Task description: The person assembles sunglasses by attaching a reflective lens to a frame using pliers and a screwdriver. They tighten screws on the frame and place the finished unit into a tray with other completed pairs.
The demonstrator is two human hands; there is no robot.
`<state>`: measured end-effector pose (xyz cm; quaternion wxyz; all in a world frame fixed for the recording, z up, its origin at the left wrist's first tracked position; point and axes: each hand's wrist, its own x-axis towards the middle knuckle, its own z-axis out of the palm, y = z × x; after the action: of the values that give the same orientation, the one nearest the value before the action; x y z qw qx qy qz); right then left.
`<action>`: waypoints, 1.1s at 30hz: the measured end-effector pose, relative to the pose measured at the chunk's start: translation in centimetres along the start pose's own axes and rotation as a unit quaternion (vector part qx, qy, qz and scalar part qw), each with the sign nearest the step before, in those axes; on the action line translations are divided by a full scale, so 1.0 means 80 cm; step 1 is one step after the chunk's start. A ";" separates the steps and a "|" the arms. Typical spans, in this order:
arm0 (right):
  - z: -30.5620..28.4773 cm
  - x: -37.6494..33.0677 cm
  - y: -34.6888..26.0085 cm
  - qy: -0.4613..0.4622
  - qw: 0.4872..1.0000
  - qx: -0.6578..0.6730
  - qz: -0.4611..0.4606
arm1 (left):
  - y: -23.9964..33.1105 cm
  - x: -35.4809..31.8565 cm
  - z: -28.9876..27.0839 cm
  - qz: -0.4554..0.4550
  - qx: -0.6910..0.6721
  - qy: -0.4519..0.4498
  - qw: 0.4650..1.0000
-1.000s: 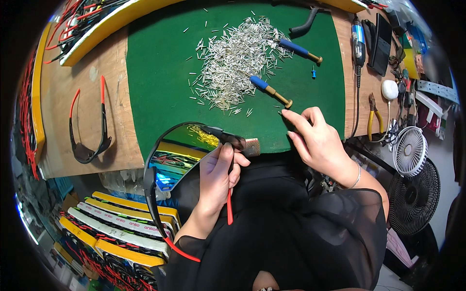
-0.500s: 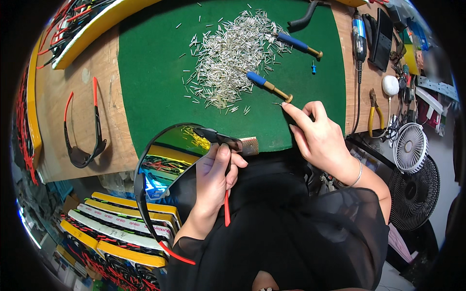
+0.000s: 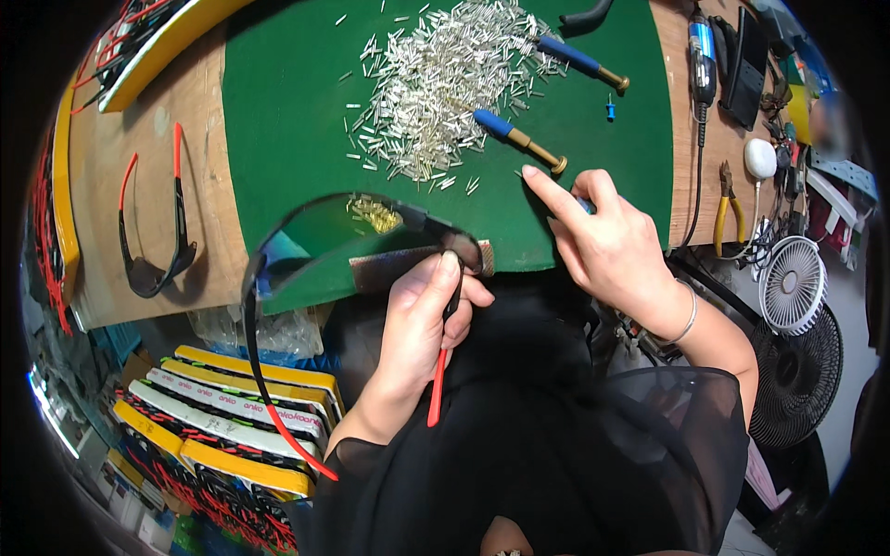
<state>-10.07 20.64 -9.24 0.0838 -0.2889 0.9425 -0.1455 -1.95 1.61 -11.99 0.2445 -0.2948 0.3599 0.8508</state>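
My left hand (image 3: 422, 310) is closed on a pair of dark sunglasses (image 3: 252, 334) with red-tipped temples, gripping them near one hinge. The lens is tilted over the front edge of the green mat (image 3: 287, 213). My right hand (image 3: 612, 236) has its index finger stretched to the mat, its tip at a tiny metal pin (image 3: 520, 173). Its other fingers are curled, and a bit of something blue (image 3: 585, 205) shows between them. Just beyond that fingertip lies a blue-and-brass screwdriver (image 3: 519, 139), near a heap of small silvery pins (image 3: 436, 88).
A second blue-and-brass screwdriver (image 3: 584, 63) and a small blue piece (image 3: 611, 108) lie farther right. Black-and-red sunglasses (image 3: 158, 264) rest on the wood at left. Yellow-handled cutters (image 3: 728, 208), a corded tool (image 3: 702, 65) and fans (image 3: 793, 283) are at right. Trays of frames (image 3: 241, 398) stand lower left.
The sunglasses have swung in my left hand, the lens now showing the mat through it. My right fingertip has shifted slightly left along the mat, and something blue now shows among its fingers.
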 end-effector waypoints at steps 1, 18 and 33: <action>0.002 0.000 -0.001 0.003 1.000 -0.006 -0.008 | 0.001 0.000 0.000 0.001 0.008 0.003 1.000; -0.011 -0.029 -0.039 0.003 0.976 -0.128 -0.175 | -0.006 0.002 0.029 0.074 0.111 0.068 0.989; -0.009 -0.014 -0.033 0.016 0.970 -0.138 -0.199 | -0.010 0.006 0.020 0.068 0.084 0.055 0.993</action>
<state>-7.94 19.33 -7.66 -0.0026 -0.4773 0.8781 -0.0325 -2.28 3.41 -11.79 0.1897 -0.2941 0.4619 0.8150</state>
